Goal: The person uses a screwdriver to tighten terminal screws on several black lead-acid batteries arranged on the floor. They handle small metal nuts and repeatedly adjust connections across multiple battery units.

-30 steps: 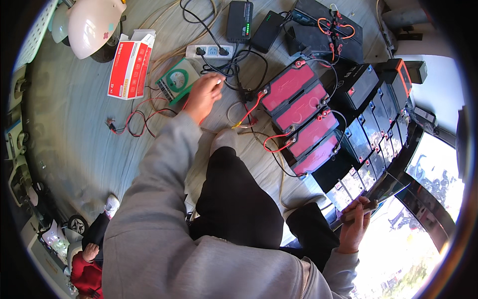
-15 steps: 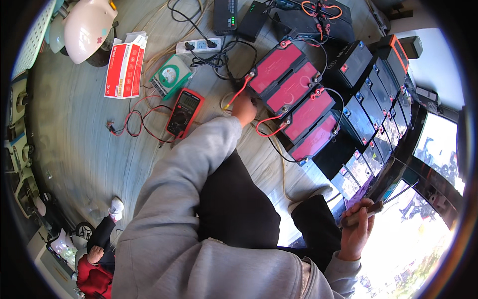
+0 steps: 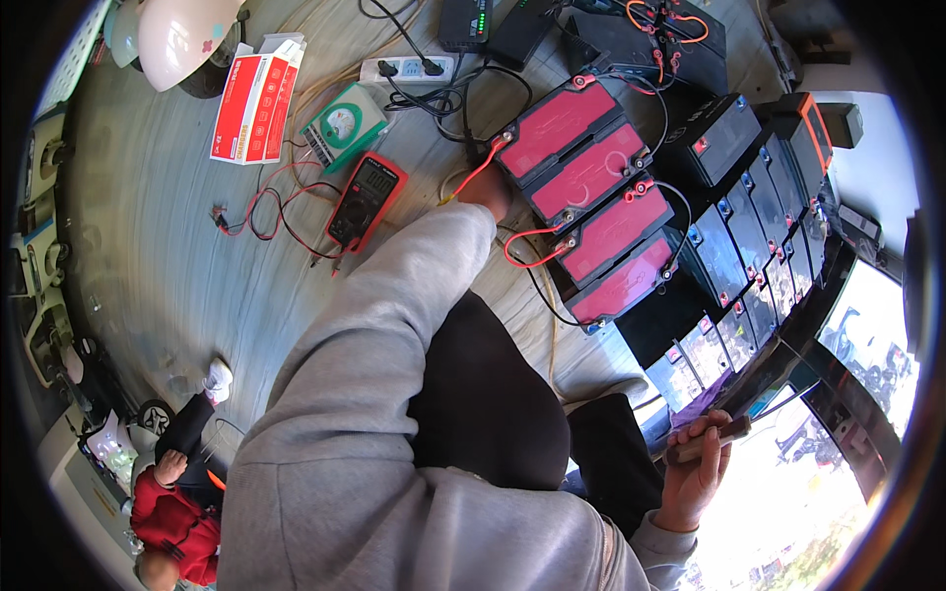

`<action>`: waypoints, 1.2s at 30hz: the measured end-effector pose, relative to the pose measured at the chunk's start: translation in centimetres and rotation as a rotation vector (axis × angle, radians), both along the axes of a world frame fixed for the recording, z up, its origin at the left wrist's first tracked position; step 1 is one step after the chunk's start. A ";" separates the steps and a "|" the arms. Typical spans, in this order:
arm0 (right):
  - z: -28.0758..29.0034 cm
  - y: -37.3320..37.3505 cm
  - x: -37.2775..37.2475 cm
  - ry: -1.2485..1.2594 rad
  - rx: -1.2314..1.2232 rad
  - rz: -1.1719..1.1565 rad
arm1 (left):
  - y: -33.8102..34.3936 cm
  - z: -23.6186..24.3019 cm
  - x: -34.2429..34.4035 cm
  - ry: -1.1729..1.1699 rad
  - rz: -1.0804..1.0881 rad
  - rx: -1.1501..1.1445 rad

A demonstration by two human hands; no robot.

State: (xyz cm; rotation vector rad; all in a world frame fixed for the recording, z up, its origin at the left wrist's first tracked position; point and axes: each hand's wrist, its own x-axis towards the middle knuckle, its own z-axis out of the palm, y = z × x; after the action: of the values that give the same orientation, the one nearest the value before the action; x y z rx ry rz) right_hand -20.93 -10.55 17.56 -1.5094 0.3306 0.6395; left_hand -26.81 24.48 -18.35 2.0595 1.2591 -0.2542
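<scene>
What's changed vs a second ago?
Left hand moved right, from near the green meter to beside the red-topped batteries. Red multimeter, hidden under the gray sleeve before, now shows. Right hand still grips the brown-handled tool; meter and batteries unmoved.

The head camera (a wide fisheye) looks down over the near lap (image 3: 488, 409) to the floor (image 3: 148, 246).

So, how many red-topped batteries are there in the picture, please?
4, in one slanting row right of the left hand: top battery, second battery, third battery, bottom battery. None seems hidden.
</scene>
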 end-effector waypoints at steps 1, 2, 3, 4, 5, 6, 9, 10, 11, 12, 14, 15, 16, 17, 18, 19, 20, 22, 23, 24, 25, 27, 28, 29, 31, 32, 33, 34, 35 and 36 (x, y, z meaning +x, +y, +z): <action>0.0 -0.1 0.1 0.001 -0.003 0.014 | 0.2 0.9 0.0 -0.021 -0.019 -0.001; 0.1 -0.3 0.1 0.001 -0.001 0.021 | 0.4 1.9 0.0 -0.035 -0.038 -0.014; 0.3 -0.5 0.1 -0.003 0.017 0.024 | 0.6 3.0 -0.2 -0.092 -0.075 -0.040; 0.4 -0.7 0.0 -0.007 0.010 0.020 | 0.9 4.1 -0.6 -0.143 -0.116 -0.078; 0.6 -0.9 -0.1 -0.017 0.016 0.010 | 1.1 5.3 -1.1 -0.195 -0.164 -0.120; 0.9 -1.1 -0.3 -0.032 0.022 -0.007 | 1.0 6.4 -1.8 -0.297 -0.110 -0.252; 1.8 -1.6 -1.1 -0.031 0.046 -0.053 | 0.9 10.0 -4.5 -0.533 0.050 -0.779; 2.2 -1.8 -1.4 -0.035 0.067 -0.062 | 1.1 11.5 -5.6 -0.586 0.105 -1.026; 2.7 -2.0 -1.8 -0.059 0.048 -0.072 | 1.1 13.1 -6.5 -0.601 0.078 -1.086; 3.2 -2.1 -2.1 -0.059 0.084 -0.063 | 0.9 14.7 -7.2 -0.638 0.040 -1.145; 4.7 -2.5 -2.8 -0.097 0.167 -0.021 | 0.1 18.5 -8.8 -0.678 0.165 -1.353; 5.5 -2.7 -3.4 -0.118 0.161 -0.050 | -0.3 20.7 -9.6 -0.687 0.173 -1.383; 6.4 -2.9 -3.9 -0.167 0.160 -0.044 | -0.7 22.9 -10.3 -0.698 0.183 -1.408; 7.3 -3.2 -4.3 -0.199 0.209 -0.031 | -1.3 25.2 -10.8 -0.710 0.144 -1.430; 8.1 -3.5 -4.7 -0.225 0.259 -0.016 | -2.0 27.3 -11.0 -0.718 0.135 -1.464; 8.8 -3.8 -5.2 -0.275 0.275 0.007 | -2.8 29.7 -11.4 -0.723 0.126 -1.491; 9.3 -4.2 -5.7 -0.317 0.314 0.038 | -3.7 32.0 -12.1 -0.729 0.111 -1.521; 9.7 -5.0 -6.4 -0.363 0.302 0.028 | -5.7 36.2 -12.5 -0.749 0.064 -1.470; 9.8 -5.6 -6.5 -0.368 0.341 0.035 | -6.8 38.1 -12.6 -0.747 0.046 -1.465; 9.8 -6.2 -6.7 -0.403 0.358 0.065 | -8.0 39.9 -12.7 -0.751 0.018 -1.465; 9.6 -6.8 -6.6 -0.450 0.375 0.084 | -9.2 41.5 -12.6 -0.754 0.006 -1.466; 9.4 -8.1 -6.4 -0.445 0.339 0.062 | -11.8 43.8 -12.2 -0.767 -0.002 -1.477; 9.3 -8.7 -6.2 -0.484 0.372 0.080 | -13.1 44.7 -11.7 -0.783 -0.037 -1.508; 9.2 -9.2 -5.8 -0.469 0.366 0.051 | -14.5 45.3 -11.4 -0.783 0.032 -1.539; 9.4 -10.0 -5.3 -0.453 0.395 -0.007 | -17.0 46.1 -10.0 -0.774 0.084 -1.632; 9.6 -10.3 -4.9 -0.422 0.346 -0.055 | -18.3 46.2 -9.4 -0.781 0.083 -1.657; 9.7 -10.5 -5.0 -0.445 0.356 -0.073 | -19.7 46.2 -8.9 -0.790 0.111 -1.634; 10.0 -10.8 -4.9 -0.445 0.329 -0.117 | -21.0 46.1 -8.4 -0.801 0.165 -1.604; 10.4 -11.0 -5.0 -0.462 0.361 -0.115 | -22.2 45.9 -7.8 -0.809 0.170 -1.615; 10.7 -11.4 -5.3 -0.431 0.329 -0.148 | -23.3 45.6 -7.3 -0.821 0.198 -1.626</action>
State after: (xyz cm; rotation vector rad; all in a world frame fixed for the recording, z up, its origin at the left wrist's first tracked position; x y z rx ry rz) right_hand -26.26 -21.92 28.28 -1.2510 0.0029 0.2249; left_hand -34.12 1.17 27.21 0.4695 0.3467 -0.1817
